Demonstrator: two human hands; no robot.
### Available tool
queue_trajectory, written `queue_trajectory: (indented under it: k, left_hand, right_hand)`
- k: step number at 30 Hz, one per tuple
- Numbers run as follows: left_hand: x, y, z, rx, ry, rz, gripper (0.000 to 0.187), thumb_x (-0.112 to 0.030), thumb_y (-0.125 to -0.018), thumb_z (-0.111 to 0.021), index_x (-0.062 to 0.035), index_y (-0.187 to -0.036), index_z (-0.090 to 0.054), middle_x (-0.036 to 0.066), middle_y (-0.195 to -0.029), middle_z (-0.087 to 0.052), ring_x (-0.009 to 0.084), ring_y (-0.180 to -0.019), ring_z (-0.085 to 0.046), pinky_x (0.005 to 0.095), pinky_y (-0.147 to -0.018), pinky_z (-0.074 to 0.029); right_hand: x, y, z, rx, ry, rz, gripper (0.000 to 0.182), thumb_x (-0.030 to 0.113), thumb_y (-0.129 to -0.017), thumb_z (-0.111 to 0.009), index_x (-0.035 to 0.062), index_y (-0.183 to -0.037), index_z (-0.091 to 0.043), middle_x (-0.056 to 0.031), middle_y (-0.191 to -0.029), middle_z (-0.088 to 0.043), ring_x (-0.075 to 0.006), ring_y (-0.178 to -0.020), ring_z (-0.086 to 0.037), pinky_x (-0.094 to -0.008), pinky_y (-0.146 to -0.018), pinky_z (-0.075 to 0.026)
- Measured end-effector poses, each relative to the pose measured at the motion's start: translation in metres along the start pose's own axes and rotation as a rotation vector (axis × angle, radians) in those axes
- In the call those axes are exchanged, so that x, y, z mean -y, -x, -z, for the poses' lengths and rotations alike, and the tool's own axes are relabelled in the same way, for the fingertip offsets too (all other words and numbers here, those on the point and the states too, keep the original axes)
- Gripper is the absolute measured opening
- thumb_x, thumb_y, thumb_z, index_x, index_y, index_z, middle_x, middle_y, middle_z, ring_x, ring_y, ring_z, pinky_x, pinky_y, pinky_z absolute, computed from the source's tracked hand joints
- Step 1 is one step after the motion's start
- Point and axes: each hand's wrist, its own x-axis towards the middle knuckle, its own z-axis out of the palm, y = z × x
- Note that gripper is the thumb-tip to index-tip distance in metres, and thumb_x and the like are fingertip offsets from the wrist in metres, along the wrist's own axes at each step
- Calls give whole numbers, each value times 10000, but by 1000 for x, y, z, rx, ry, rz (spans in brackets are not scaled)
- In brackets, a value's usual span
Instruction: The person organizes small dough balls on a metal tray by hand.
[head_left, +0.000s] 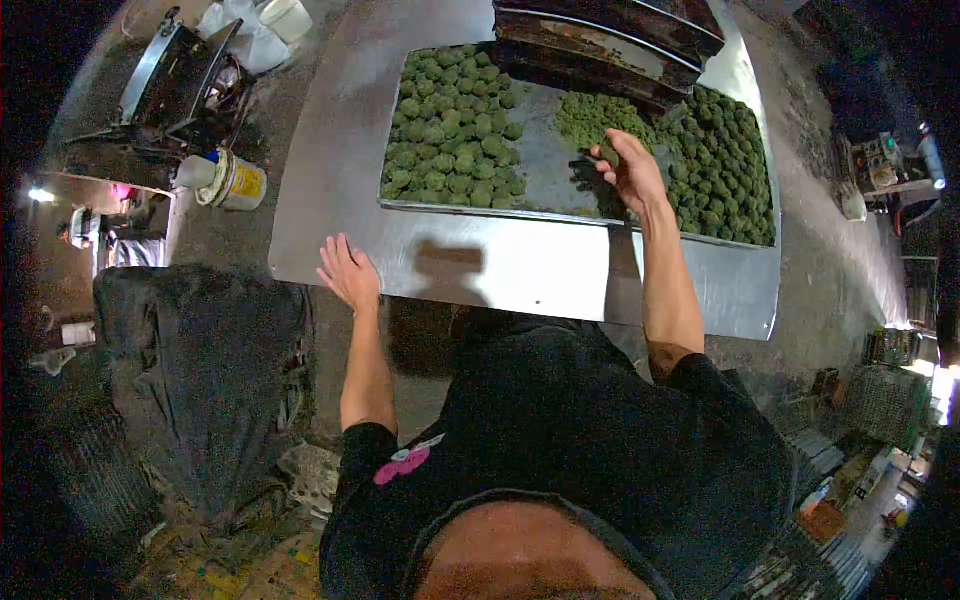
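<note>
My left hand [348, 274] lies on the near left edge of a metal table [330, 180], its fingers spread and nothing in it. Above a shallow metal tray [560, 215], my right hand [637, 178] is curled with thumb and fingers around a dark green ball [608, 152], partly hidden by the fingers. Rows of rough green balls [455, 130] fill the tray's left part. More green balls [722, 165] are heaped on its right side. Between them, just beyond my right hand, is a pile of loose green crumbly material [600, 118].
A dark rectangular metal frame or box [600, 45] stands across the far side of the tray. On the floor to the left are a yellow-labelled bucket [240, 183] and a white bucket [287, 18]. A black cloth [205, 370] drapes over something left of me.
</note>
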Motion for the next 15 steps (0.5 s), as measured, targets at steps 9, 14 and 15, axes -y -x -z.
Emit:
queue_trajectory:
  k: [9, 14, 15]
  left_hand:
    - [6, -1, -6, -16, -37, -3, 445, -201, -849, -443, -129, -1286, -479, 67, -1405, -379, 267, -1335, -273, 498, -1097, -108]
    - [4, 2, -10, -41, -23, -61, 445, -198, -849, -454, -149, -1291, -475, 53, -1399, -389, 264, -1327, -291, 511, -1091, -118]
    - [6, 2, -13, -69, -30, -56, 443, -197, -851, -456, -153, -1291, -477, 49, -1397, -392, 264, -1325, -296, 516, -1088, -126]
  right_hand:
    - [-26, -56, -84, -75, 221, -39, 433, 398, -921, -480, 77, -632, -514, -56, -604, -543, -150, -483, -479, -287, -426, -344]
    - [-5, -79, -111, 122, 307, 51, 244, 232, -856, -560, -10, -829, -583, -109, -746, -596, -200, -576, -544, -346, -584, -462]
    - [1, -75, -114, 88, 227, 26, 217, 169, -824, -576, -29, -911, -588, -134, -804, -612, -227, -627, -572, -368, -645, -488]
